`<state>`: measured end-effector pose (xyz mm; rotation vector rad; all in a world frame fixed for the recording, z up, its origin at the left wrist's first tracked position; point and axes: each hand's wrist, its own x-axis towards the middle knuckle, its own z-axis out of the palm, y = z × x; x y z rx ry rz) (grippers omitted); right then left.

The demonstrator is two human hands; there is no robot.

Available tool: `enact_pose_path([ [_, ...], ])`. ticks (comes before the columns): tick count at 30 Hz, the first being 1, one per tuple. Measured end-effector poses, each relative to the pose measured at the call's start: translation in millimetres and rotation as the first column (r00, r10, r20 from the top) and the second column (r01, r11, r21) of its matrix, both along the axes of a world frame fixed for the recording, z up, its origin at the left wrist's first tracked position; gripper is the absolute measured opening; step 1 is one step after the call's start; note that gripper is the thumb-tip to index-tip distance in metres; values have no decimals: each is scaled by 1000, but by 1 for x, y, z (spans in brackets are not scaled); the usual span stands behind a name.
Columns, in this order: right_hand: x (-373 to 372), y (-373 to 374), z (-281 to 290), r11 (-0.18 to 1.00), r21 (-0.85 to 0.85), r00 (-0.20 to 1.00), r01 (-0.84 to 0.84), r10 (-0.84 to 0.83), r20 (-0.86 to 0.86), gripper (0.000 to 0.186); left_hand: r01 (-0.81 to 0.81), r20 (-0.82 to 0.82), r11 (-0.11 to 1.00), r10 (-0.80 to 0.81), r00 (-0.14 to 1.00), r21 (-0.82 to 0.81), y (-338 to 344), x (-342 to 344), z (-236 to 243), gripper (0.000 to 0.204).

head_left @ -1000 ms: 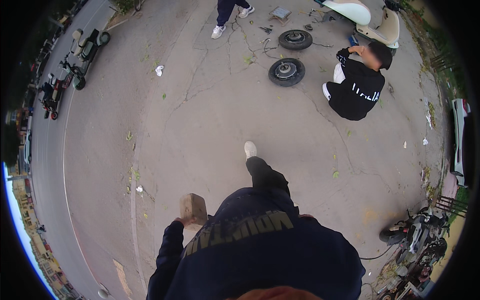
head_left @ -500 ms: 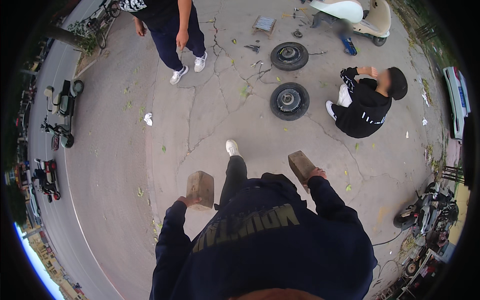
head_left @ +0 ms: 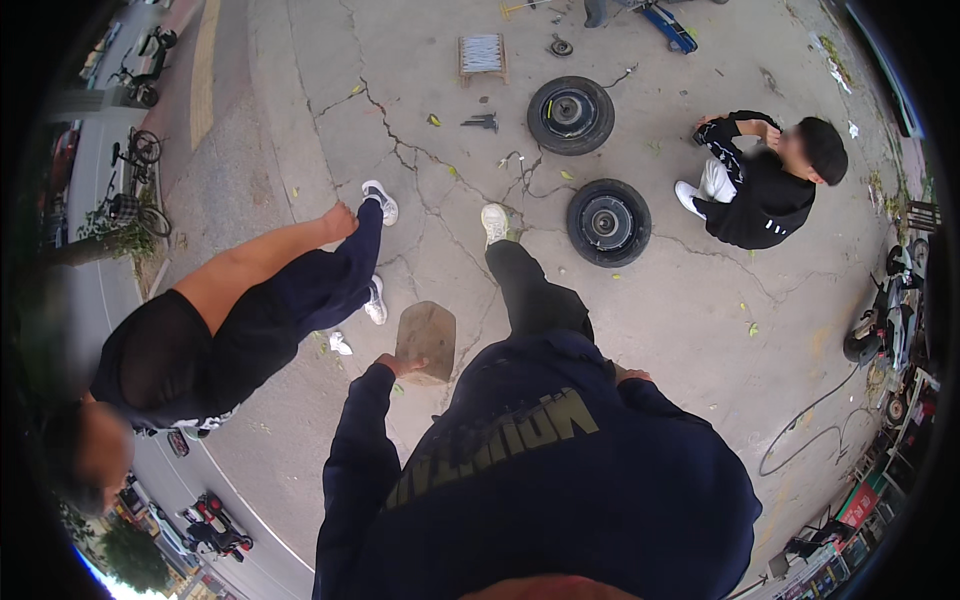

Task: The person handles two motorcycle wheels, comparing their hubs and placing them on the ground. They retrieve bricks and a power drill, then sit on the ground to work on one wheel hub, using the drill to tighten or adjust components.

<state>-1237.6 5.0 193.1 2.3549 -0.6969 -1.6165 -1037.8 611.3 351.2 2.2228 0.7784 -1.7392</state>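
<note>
Gripping with the left hand (head_left: 400, 365), by the lower left edge, a brown wooden block (head_left: 427, 332); bent partly closed, spread no wider than the gripped part, with the underside of the hold out of sight. From that hand, look toward one o'clock for the block, touching the fingers and reaching well beyond them, with its long axis running close to twelve and six o'clock. Seemingly held up off the grey paving (head_left: 690, 320), though hard to be sure from above. Count the left hand as much the nearer; find the right hand (head_left: 633, 376) just past three o'clock from the block, well apart, across the navy sweatshirt (head_left: 560, 500). Largely hidden there beside the cuff, so impossible to tell how far open or whether holding anything. Farther out from the block, note toward one o'clock the wearer's white shoe (head_left: 494, 224), then toward two the nearer wheel (head_left: 609, 222), lying flat, and back toward one the farther wheel (head_left: 570, 115). See near twelve a low stool (head_left: 482, 54), just past two a crouching person (head_left: 765, 200) in black, and between nine and ten, close to the left arm, a standing person (head_left: 270, 315).
</note>
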Motion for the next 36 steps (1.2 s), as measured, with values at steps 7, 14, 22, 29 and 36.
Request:
enact_pose_path([
  [7,191,102,33,997,45,997,69,-67,-49,105,-15,-3,997,15,1000,-82,115,228,-29,123],
  [14,389,173,54,897,-18,888,441,-434,154,107,365,20,926,-369,929,95,113,542,33,131],
  [22,545,297,107,560,138,494,817,-803,333,95,835,-115,537,-828,549,119,96,831,-18,128],
  [29,629,389,68,399,128,370,908,-907,199,102,979,-138,90,-984,116,182,4,969,-88,114],
  [36,705,430,-61,188,234,146,954,-972,186,102,989,-38,-4,-999,1,146,-104,977,-186,108],
])
